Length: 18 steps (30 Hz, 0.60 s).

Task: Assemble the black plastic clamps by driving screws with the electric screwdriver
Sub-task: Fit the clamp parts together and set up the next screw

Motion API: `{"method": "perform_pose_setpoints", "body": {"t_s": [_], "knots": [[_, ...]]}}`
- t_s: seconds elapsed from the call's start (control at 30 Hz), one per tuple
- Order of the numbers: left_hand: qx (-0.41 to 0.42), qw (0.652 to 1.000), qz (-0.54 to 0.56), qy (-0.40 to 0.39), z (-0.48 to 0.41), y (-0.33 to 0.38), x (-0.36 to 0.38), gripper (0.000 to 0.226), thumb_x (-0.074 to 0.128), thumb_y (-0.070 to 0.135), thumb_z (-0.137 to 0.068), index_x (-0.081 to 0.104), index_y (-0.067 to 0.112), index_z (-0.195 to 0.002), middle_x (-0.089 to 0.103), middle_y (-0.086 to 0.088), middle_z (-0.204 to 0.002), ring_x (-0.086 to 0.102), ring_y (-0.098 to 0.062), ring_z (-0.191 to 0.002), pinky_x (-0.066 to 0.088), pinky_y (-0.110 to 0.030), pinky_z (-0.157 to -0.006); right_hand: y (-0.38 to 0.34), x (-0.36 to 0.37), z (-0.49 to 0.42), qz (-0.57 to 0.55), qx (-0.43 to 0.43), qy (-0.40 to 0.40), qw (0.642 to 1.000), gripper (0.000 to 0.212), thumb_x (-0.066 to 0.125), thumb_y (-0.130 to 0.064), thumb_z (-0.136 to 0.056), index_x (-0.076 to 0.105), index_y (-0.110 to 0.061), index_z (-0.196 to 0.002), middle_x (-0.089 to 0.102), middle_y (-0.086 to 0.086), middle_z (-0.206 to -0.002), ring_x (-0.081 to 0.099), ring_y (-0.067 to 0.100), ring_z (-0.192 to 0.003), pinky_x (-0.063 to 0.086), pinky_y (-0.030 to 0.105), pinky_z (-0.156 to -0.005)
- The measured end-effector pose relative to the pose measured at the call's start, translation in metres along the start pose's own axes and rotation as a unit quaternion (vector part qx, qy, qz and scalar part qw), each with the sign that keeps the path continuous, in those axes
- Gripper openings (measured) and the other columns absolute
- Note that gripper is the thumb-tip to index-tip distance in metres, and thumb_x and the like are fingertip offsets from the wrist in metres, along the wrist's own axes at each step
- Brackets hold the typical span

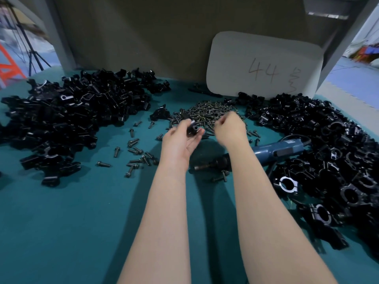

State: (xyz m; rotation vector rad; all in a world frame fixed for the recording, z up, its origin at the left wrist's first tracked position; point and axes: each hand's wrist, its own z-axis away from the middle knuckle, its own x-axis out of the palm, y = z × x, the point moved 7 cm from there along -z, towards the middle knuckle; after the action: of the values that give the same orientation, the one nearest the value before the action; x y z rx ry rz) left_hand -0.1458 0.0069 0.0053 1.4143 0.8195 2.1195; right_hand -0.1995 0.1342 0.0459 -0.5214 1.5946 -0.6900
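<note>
A black clamp (pixel 193 128) is gripped in the curled fingers of the left hand (pixel 181 140), over the middle of the teal worktop (pixel 82 222). The right hand (pixel 229 128) is held just beside it, above the screw pile (pixel 209 110) toward the far edge. Its fingers are curled, but whether a screw is pinched cannot be told. The electric screwdriver (pixel 270 151) is laid beneath the right forearm, toward the right edge, untouched.
</note>
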Motion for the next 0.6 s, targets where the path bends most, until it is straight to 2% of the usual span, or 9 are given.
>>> {"method": "perform_pose_setpoints", "body": {"t_s": [0.07,0.17,0.2,0.27,0.33,0.37,0.43,0.53,0.6], "knots": [[0.053,0.995,-0.079,-0.01,-0.001,0.002,0.005,0.008,0.055,0.014,-0.097,0.059,0.007,-0.1,0.065,-0.013,-0.102,0.07,-0.02,-0.079,0.058,-0.027,-0.079,-0.008,-0.018,0.012,-0.13,-0.045,0.028,0.99,0.016,0.044,-0.009,-0.094,0.054,-0.022,-0.096,0.068,0.007,-0.093,0.066,0.023,-0.081,0.053,0.037,-0.073],[0.129,0.969,-0.212,-0.004,0.005,0.006,0.014,0.009,0.052,0.021,-0.099,0.058,0.016,-0.096,0.066,-0.004,-0.099,0.068,-0.024,-0.095,0.054,-0.035,-0.091,-0.012,-0.032,0.027,-0.199,-0.066,0.006,0.978,0.03,0.045,-0.007,-0.09,0.062,-0.028,-0.076,0.064,-0.005,-0.066,0.061,0.009,-0.061,0.054,0.027,-0.067],[0.151,0.955,-0.254,-0.001,0.007,0.008,0.016,0.011,0.052,0.024,-0.099,0.059,0.016,-0.1,0.067,-0.004,-0.101,0.067,-0.024,-0.1,0.052,-0.037,-0.094,-0.014,-0.032,0.032,-0.224,-0.062,-0.02,0.972,0.027,0.05,-0.011,-0.091,0.065,-0.026,-0.075,0.064,-0.007,-0.064,0.061,0.007,-0.061,0.056,0.025,-0.067],[0.181,0.92,-0.348,0.004,0.009,0.009,0.019,0.032,0.051,0.03,-0.099,0.055,0.012,-0.124,0.064,-0.009,-0.119,0.061,-0.024,-0.112,0.049,-0.042,-0.099,-0.017,-0.027,0.037,-0.242,-0.059,-0.073,0.966,0.018,0.061,-0.028,-0.091,0.069,-0.024,-0.075,0.068,-0.002,-0.07,0.066,0.013,-0.07,0.059,0.03,-0.074],[0.199,0.886,-0.42,0.011,0.01,0.008,0.021,0.047,0.048,0.031,-0.099,0.04,0.014,-0.143,0.057,-0.001,-0.13,0.056,-0.014,-0.114,0.05,-0.03,-0.089,-0.021,-0.02,0.039,-0.199,-0.068,-0.107,0.972,0.022,0.069,-0.04,-0.085,0.073,-0.018,-0.088,0.071,0.007,-0.084,0.069,0.023,-0.082,0.057,0.041,-0.084],[0.208,0.873,-0.44,0.016,0.011,0.008,0.022,0.049,0.048,0.028,-0.1,0.036,0.016,-0.146,0.055,0.004,-0.126,0.053,-0.009,-0.107,0.047,-0.024,-0.079,-0.022,-0.018,0.039,-0.179,-0.065,-0.11,0.975,0.029,0.071,-0.039,-0.082,0.072,-0.015,-0.098,0.071,0.008,-0.088,0.068,0.024,-0.087,0.056,0.044,-0.086],[0.223,0.854,-0.469,0.022,0.013,0.008,0.023,0.05,0.047,0.024,-0.099,0.033,0.018,-0.147,0.06,0.001,-0.116,0.056,-0.013,-0.096,0.041,-0.024,-0.072,-0.024,-0.014,0.038,-0.153,-0.06,-0.097,0.982,0.036,0.074,-0.034,-0.081,0.066,-0.007,-0.104,0.067,0.002,-0.083,0.068,0.024,-0.091,0.055,0.044,-0.087],[0.235,0.837,-0.494,0.012,0.016,0.004,0.027,0.046,0.048,0.018,-0.096,0.041,0.015,-0.141,0.065,-0.006,-0.105,0.061,-0.024,-0.093,0.046,-0.032,-0.071,-0.021,-0.012,0.036,-0.1,-0.06,-0.071,0.991,0.03,0.072,-0.032,-0.082,0.068,-0.007,-0.099,0.06,-0.006,-0.072,0.066,0.018,-0.085,0.056,0.036,-0.081],[0.234,0.834,-0.499,0.008,0.016,0.002,0.029,0.042,0.047,0.013,-0.093,0.046,0.015,-0.135,0.066,-0.008,-0.103,0.063,-0.025,-0.089,0.048,-0.033,-0.069,-0.018,-0.015,0.033,-0.079,-0.064,-0.054,0.993,0.023,0.07,-0.034,-0.083,0.069,-0.011,-0.087,0.061,-0.006,-0.069,0.059,0.009,-0.072,0.05,0.024,-0.065]]}}
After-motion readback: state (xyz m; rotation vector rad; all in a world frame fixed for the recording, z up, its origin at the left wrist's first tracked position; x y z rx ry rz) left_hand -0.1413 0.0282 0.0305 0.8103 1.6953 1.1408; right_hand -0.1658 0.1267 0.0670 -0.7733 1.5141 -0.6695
